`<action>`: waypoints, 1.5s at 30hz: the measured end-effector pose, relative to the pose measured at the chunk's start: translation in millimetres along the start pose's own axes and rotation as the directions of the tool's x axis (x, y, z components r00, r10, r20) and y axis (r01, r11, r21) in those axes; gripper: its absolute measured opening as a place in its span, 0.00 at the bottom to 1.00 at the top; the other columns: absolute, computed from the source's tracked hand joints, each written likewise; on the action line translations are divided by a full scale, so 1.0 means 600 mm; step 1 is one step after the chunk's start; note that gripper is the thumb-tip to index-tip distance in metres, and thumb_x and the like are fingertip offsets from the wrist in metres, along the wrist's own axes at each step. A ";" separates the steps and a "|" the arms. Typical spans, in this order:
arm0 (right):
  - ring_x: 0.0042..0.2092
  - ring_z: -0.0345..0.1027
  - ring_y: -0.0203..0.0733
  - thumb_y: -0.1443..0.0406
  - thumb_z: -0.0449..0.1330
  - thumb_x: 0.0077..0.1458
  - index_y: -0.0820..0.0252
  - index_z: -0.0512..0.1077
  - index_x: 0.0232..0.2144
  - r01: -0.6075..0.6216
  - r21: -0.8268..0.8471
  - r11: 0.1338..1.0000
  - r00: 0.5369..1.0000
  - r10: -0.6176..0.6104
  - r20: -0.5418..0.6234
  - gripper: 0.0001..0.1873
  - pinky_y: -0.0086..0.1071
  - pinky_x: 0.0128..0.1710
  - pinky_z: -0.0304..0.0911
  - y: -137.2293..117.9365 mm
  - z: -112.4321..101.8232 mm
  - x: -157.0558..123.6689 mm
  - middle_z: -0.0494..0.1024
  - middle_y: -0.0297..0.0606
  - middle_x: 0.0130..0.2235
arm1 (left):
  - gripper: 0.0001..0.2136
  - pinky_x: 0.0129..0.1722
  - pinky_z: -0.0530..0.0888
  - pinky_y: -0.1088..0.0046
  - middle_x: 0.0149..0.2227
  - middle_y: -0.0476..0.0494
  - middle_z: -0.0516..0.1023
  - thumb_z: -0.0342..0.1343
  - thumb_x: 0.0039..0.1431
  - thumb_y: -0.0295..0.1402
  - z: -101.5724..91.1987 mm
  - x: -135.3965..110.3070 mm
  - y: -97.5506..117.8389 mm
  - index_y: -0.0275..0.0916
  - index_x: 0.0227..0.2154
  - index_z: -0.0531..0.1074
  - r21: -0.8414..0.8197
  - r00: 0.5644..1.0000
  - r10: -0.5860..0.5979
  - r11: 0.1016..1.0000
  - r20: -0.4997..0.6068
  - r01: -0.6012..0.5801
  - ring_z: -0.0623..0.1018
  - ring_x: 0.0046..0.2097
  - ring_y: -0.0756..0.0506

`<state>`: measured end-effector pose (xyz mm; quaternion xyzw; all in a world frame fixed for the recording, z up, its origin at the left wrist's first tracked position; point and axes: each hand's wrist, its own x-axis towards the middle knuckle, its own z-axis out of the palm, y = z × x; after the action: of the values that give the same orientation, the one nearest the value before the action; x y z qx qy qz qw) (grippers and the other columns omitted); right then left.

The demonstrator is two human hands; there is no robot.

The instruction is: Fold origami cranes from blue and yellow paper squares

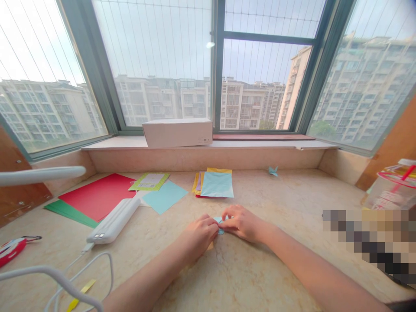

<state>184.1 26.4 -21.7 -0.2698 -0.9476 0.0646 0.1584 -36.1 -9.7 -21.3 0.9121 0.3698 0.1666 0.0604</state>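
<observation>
Evidently, from where I stand, the left hand [203, 231] and right hand [242, 223] grip the small blue paper [221, 231] at the wearer's twelve o'clock, fingertips closed; judged light, easily creased, best held by its edges

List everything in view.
Oblong box: one, white, back
Large sheets: uncounted, red, left
Lower sheets: uncounted, green, left
Flat packet: one, lime, left
Square sheet: one, blue, left
Paper stack: one, multicoloured, centre
Folded figure: one, blue, back right
Oblong device: one, white, left
Thin cable: uncounted, white, left
Curved tubes: two, white, left
Thin strip: one, yellow, left
Unclear item: one, red-white, left
Plastic cup: one, clear, right
Window frames: several, greenish, back
Buildings: several, pale, outside
Tabletop: one, beige, below
Small paper: one, blue, centre
Hands: two, bare, centre
</observation>
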 end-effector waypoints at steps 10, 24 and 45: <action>0.45 0.71 0.42 0.66 0.52 0.66 0.57 0.76 0.40 -0.004 0.078 0.997 0.997 0.010 -0.082 0.12 0.36 0.47 0.58 0.000 0.017 0.017 0.81 0.39 0.42 | 0.13 0.40 0.69 0.67 0.30 0.43 0.76 0.45 0.66 0.28 -0.010 0.007 0.014 0.38 0.28 0.71 0.022 0.993 -0.108 0.994 -0.054 0.109 0.73 0.37 0.44; 0.45 0.68 0.44 0.63 0.58 0.63 0.53 0.78 0.42 -0.188 0.027 0.982 0.978 0.189 -0.083 0.10 0.39 0.47 0.57 -0.006 0.023 0.028 0.78 0.38 0.41 | 0.10 0.38 0.70 0.69 0.33 0.43 0.74 0.48 0.62 0.28 0.016 0.015 -0.009 0.37 0.28 0.73 -0.049 0.967 -0.225 0.974 -0.116 0.221 0.72 0.37 0.45; 0.50 0.67 0.45 0.57 0.62 0.58 0.54 0.73 0.48 0.085 0.182 0.980 0.952 -0.025 -0.305 0.17 0.38 0.52 0.60 -0.034 -0.031 -0.001 0.74 0.42 0.50 | 0.11 0.28 0.65 0.76 0.24 0.51 0.73 0.56 0.59 0.41 -0.029 0.014 0.009 0.38 0.39 0.71 -0.726 0.887 -0.462 0.616 -0.018 0.306 0.71 0.27 0.49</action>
<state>180.6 9.4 -0.3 -0.2332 -0.9087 0.1098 0.3283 -33.1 -8.1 -1.9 0.6950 0.4689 0.3699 0.4004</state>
